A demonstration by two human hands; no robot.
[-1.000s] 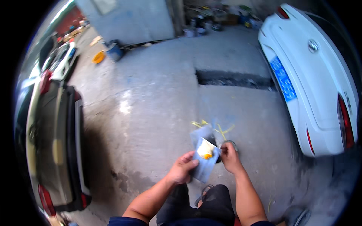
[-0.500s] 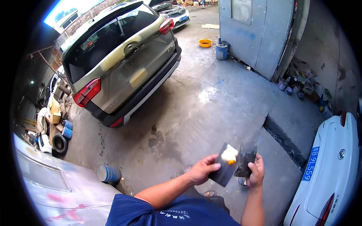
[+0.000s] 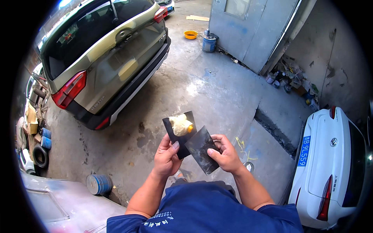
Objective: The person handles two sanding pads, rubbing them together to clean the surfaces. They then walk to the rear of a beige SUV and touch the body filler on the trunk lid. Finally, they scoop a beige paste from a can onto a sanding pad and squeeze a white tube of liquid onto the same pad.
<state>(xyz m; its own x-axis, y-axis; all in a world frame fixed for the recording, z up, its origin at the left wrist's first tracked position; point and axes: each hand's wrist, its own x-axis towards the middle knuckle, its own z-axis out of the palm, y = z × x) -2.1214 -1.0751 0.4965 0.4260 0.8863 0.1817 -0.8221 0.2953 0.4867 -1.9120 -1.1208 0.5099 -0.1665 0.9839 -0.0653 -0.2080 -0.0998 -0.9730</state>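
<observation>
My left hand grips a dark flat spreader plate by its lower end, thumb on top. A thick lump of cream-coloured putty sits on the far part of that plate, with a small orange dab of paste at its right side. In my right hand is a second dark, thin, square spreader, its face smudged with grey residue. The thumb presses on its face, with the fingers behind. Its left corner overlaps the first plate's right edge; whether they touch I cannot tell.
A greenish-gold car with pale filler patches stands ahead left, a white car at right. A loose car panel and blue bucket lie lower left. An open can stands below my right hand. A trench cuts the floor.
Both hands have moved left in the view with their spreaders. The right spreader has turned and now overlaps the putty plate's edge. The view has shifted, so the cars appear further left.
</observation>
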